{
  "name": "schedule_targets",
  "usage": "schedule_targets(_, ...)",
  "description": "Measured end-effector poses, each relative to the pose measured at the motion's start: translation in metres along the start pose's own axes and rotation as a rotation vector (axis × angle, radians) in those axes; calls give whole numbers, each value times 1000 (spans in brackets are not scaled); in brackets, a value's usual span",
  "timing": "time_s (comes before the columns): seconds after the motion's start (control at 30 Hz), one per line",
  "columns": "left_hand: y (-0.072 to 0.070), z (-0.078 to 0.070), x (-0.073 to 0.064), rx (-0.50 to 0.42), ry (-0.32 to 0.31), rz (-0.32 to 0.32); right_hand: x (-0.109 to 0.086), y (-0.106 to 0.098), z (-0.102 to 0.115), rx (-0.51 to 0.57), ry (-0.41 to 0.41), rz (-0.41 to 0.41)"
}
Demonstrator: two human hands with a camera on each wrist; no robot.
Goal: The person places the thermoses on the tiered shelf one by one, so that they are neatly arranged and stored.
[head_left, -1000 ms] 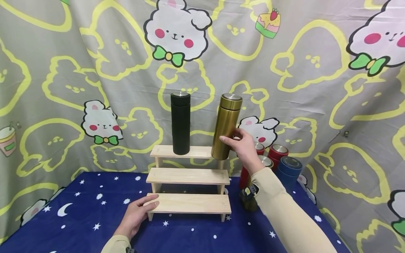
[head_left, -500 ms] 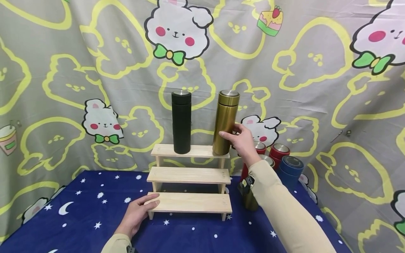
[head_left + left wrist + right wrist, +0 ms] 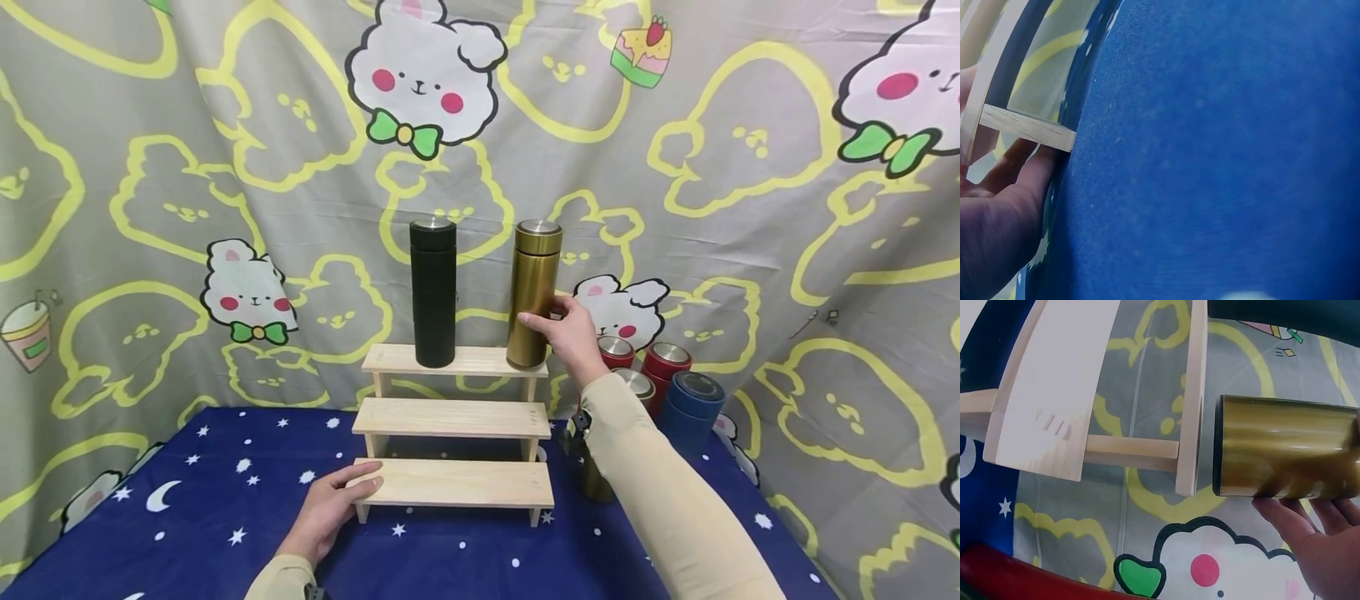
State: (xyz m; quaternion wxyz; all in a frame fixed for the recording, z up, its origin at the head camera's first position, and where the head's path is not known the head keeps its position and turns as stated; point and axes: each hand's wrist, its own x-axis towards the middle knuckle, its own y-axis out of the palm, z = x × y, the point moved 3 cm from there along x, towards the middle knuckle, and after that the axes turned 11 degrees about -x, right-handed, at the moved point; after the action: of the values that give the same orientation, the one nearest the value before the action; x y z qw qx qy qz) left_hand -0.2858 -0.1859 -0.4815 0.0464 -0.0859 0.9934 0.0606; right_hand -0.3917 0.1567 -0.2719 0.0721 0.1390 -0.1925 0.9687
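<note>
My right hand (image 3: 573, 337) grips a gold thermos flask (image 3: 534, 300) from its right side, thumb in front. The flask is upright at the right end of the top step of a three-step wooden stand (image 3: 450, 417). In the right wrist view a narrow gap shows between the flask's base (image 3: 1219, 447) and the top step (image 3: 1194, 394). To its left, a black thermos flask (image 3: 433, 300) stands on the same step. My left hand (image 3: 326, 504) holds the left end of the bottom step; in the left wrist view its fingers (image 3: 1038, 169) reach under it by the leg.
Right of the stand are red flasks (image 3: 666, 371), a blue flask (image 3: 690, 408) and another gold flask (image 3: 597, 483), partly hidden by my right forearm. A dark blue star-patterned cloth (image 3: 247, 500) covers the table. A grey patterned curtain (image 3: 315, 208) hangs close behind.
The gold flask has shifted left and straightened from a tilt to upright over the top step's right end. My left hand keeps its hold on the bottom step.
</note>
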Motion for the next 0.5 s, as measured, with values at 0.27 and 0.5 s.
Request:
schedule_targets(0.27,-1,0,1,3,11,2,2,5,0,-27,2,-3)
schedule_targets(0.5,0,1,0,-1,12,7,0,7,-2,-32,21,7)
